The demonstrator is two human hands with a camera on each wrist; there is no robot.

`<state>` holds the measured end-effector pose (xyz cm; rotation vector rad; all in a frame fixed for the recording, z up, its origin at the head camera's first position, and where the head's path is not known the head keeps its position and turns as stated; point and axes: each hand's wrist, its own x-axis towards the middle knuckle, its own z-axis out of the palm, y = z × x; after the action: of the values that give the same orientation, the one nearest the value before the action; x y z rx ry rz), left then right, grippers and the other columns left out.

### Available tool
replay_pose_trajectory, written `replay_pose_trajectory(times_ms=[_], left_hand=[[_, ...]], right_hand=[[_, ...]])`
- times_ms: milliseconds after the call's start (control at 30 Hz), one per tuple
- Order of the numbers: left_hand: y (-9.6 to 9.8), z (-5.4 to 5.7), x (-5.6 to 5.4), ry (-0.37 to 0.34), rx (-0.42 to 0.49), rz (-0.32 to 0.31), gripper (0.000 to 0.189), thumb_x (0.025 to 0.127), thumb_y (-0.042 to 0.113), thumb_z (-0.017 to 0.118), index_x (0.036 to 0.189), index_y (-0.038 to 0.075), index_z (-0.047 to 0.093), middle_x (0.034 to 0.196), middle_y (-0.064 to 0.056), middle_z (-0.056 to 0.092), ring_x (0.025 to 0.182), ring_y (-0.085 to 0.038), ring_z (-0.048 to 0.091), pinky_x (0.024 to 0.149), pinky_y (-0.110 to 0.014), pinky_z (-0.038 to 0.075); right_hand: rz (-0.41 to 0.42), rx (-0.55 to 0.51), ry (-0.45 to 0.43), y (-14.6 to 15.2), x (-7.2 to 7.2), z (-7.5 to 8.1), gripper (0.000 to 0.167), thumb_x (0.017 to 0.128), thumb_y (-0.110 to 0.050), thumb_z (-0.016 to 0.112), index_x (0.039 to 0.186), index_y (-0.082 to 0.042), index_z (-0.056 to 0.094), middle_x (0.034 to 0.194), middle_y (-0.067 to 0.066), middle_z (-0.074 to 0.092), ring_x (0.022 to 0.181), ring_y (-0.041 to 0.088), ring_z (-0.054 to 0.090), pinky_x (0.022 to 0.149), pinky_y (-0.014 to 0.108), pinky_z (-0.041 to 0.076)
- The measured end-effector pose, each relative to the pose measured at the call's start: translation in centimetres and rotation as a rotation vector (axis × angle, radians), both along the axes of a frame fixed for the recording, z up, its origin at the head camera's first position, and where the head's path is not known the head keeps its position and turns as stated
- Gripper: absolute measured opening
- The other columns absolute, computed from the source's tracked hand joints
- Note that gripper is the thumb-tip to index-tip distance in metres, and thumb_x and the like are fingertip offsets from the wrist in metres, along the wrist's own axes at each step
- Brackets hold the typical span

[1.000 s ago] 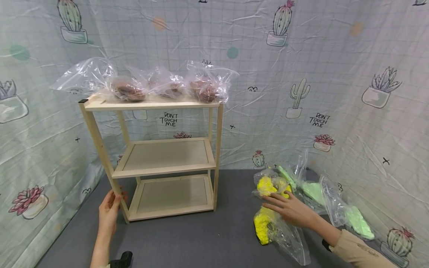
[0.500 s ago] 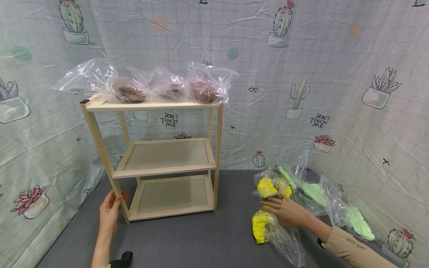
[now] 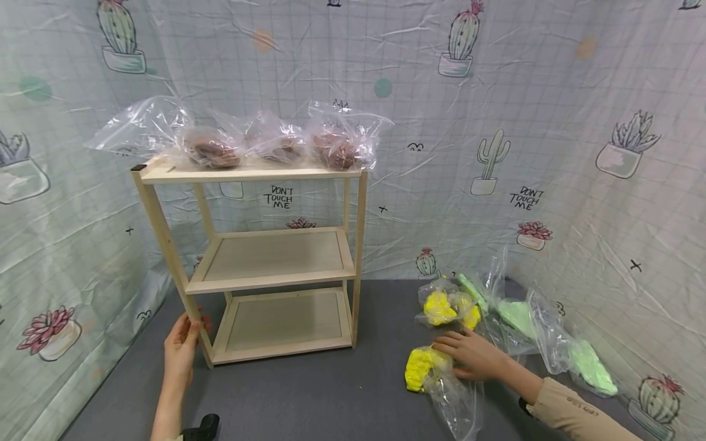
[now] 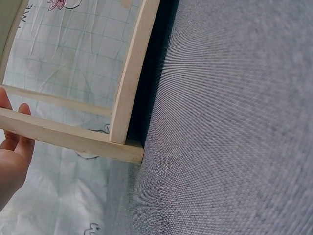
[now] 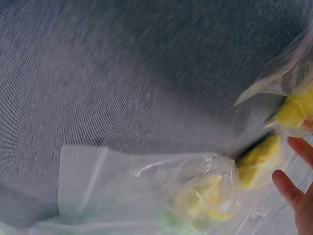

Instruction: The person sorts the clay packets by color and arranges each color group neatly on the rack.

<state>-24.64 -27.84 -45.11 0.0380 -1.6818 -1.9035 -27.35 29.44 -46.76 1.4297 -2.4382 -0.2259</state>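
Note:
My left hand (image 3: 181,349) grips the lower front left post of a three-tier wooden shelf (image 3: 270,283); in the left wrist view, the fingers (image 4: 24,129) wrap that post. My right hand (image 3: 477,356) touches the nearest clear plastic bag, which holds a bumpy yellow item (image 3: 419,369), on the dark table. Its fingers lie over the bag, and the bag's loose end trails toward me. In the right wrist view, the thumb (image 5: 287,188) stands apart from the yellow item. Behind the hand lies another bag with yellow pieces (image 3: 439,308).
Several clear bags with pale green pieces (image 3: 590,366) lie at the right. Three bags with brown round items (image 3: 212,147) sit on the top shelf board. A cactus-print cloth (image 3: 441,153) hangs behind and at both sides. The table (image 3: 309,404) is dark grey.
My right hand has come down from the far yellow bag to the nearest one. That bag has slid a little to the left. My left hand stays on the post.

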Motion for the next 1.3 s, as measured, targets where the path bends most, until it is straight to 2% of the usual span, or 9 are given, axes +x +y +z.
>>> replay_pose_trajectory(times_ms=[200, 333, 467, 633, 833, 1067, 1300], left_hand=[[0.0, 0.0, 0.0, -0.013, -0.009, 0.018, 0.034, 0.09, 0.013, 0.047, 0.12, -0.005, 0.049, 0.084, 0.012, 0.064, 0.074, 0.001, 0.061, 0.068, -0.01, 0.046], [0.0, 0.0, 0.0, -0.001, -0.015, 0.006, 0.034, 0.091, 0.012, 0.047, 0.12, -0.004, 0.049, 0.084, 0.011, 0.064, 0.074, 0.0, 0.062, 0.069, -0.01, 0.046], [0.0, 0.0, 0.0, 0.007, -0.009, 0.005, 0.029, 0.091, 0.012, 0.047, 0.117, 0.004, 0.054, 0.084, 0.011, 0.065, 0.074, -0.001, 0.062, 0.069, -0.01, 0.046], [0.1, -0.1, 0.0, 0.006, -0.019, 0.007, 0.032, 0.091, 0.012, 0.047, 0.119, -0.003, 0.05, 0.084, 0.012, 0.065, 0.074, 0.0, 0.062, 0.069, -0.01, 0.046], [0.1, -0.2, 0.0, 0.008, -0.03, -0.004, 0.035, 0.091, 0.012, 0.046, 0.12, -0.007, 0.047, 0.084, 0.013, 0.064, 0.075, 0.001, 0.062, 0.069, -0.01, 0.046], [0.0, -0.1, 0.0, -0.001, -0.024, 0.009, 0.031, 0.091, 0.013, 0.046, 0.118, 0.0, 0.052, 0.084, 0.012, 0.064, 0.075, 0.001, 0.062, 0.069, -0.009, 0.046], [0.0, -0.1, 0.0, 0.001, -0.016, 0.009, 0.036, 0.091, 0.013, 0.046, 0.12, -0.008, 0.047, 0.084, 0.011, 0.064, 0.075, 0.0, 0.062, 0.069, -0.01, 0.046]], right_hand=[[-0.023, -0.065, -0.011, -0.5, 0.4, -0.3, 0.048, 0.08, -0.038, 0.061, 0.12, -0.012, 0.052, 0.11, 0.002, 0.056, 0.098, 0.019, 0.054, 0.077, 0.05, 0.045], [-0.034, -0.101, -0.007, -0.7, 0.7, -0.6, 0.046, 0.08, -0.038, 0.062, 0.118, -0.014, 0.052, 0.104, -0.002, 0.053, 0.092, 0.015, 0.051, 0.071, 0.041, 0.044], [-0.062, -0.108, -0.041, -0.9, 1.1, -0.7, 0.046, 0.08, -0.036, 0.063, 0.119, -0.016, 0.051, 0.099, -0.005, 0.049, 0.084, 0.009, 0.047, 0.063, 0.028, 0.035], [-0.085, -0.12, -0.07, -1.1, 1.5, -0.5, 0.045, 0.08, -0.036, 0.063, 0.119, -0.017, 0.052, 0.096, -0.005, 0.045, 0.077, 0.005, 0.042, 0.061, 0.022, 0.024], [-0.101, -0.156, -0.047, -1.1, 2.0, -0.6, 0.047, 0.079, -0.038, 0.065, 0.12, -0.019, 0.052, 0.098, -0.004, 0.048, 0.08, 0.007, 0.044, 0.062, 0.022, 0.022], [-0.085, -0.188, 0.019, -1.0, 2.3, -0.8, 0.049, 0.075, -0.037, 0.067, 0.119, -0.019, 0.054, 0.096, -0.008, 0.05, 0.081, 0.006, 0.041, 0.066, 0.023, 0.019], [-0.096, -0.229, 0.063, -1.3, 2.6, -0.4, 0.047, 0.073, -0.035, 0.069, 0.116, -0.019, 0.056, 0.093, -0.01, 0.051, 0.08, 0.004, 0.034, 0.066, 0.023, 0.02]])
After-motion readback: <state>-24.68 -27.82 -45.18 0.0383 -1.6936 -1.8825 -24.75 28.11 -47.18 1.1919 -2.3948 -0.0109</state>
